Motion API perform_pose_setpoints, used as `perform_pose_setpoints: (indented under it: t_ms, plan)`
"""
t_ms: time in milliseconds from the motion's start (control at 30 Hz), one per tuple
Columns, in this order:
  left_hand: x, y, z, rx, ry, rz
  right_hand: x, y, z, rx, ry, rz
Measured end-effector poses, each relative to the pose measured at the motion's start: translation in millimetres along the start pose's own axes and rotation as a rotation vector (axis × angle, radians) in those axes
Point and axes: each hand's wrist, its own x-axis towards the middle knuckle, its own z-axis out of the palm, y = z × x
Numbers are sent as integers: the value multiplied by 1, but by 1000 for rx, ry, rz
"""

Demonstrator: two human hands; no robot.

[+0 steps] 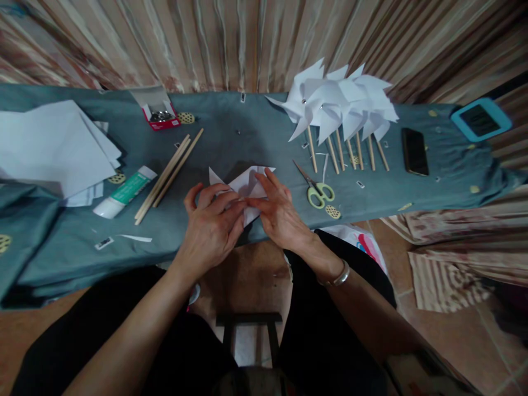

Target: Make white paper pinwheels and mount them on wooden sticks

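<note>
A white paper pinwheel (251, 181) with pointed, folded blades lies near the table's front edge between my hands. My left hand (211, 224) is closed over its left side, fingers bent. From the right, my right hand (281, 213) pinches the paper at the middle, its thumb and fingertips meeting those of the left. The centre of the pinwheel is hidden under my fingers, so I cannot make out whether a pin is there. Right of my right hand lie scissors (317, 193) with green handles. Wooden sticks (170, 175) rest to the left of my left hand.
Finished pinwheels (342, 104) on sticks overlap at the back right. A phone (414, 151) and a blue-framed device (481, 120) lie farther right. Leftward are a glue tube (125, 192), a red box of metal pins (160, 116) and stacked white paper (53, 146).
</note>
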Motion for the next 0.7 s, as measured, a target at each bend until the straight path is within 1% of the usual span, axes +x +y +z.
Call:
perform_pose_setpoints:
  t_ms: [100,300,567,700]
  plan:
    - [0,2,1,-13,-23,-2,0,-1,-1,-19,-6,3]
    - [-1,2,1,-53,-78,-64,1,-2,-2,-18,4,3]
    - [0,0,3,-89,-97,-100,0,-5,-2,14,-4,31]
    - [0,-2,5,-86,-112,-82,0,-5,-1,35,12,34]
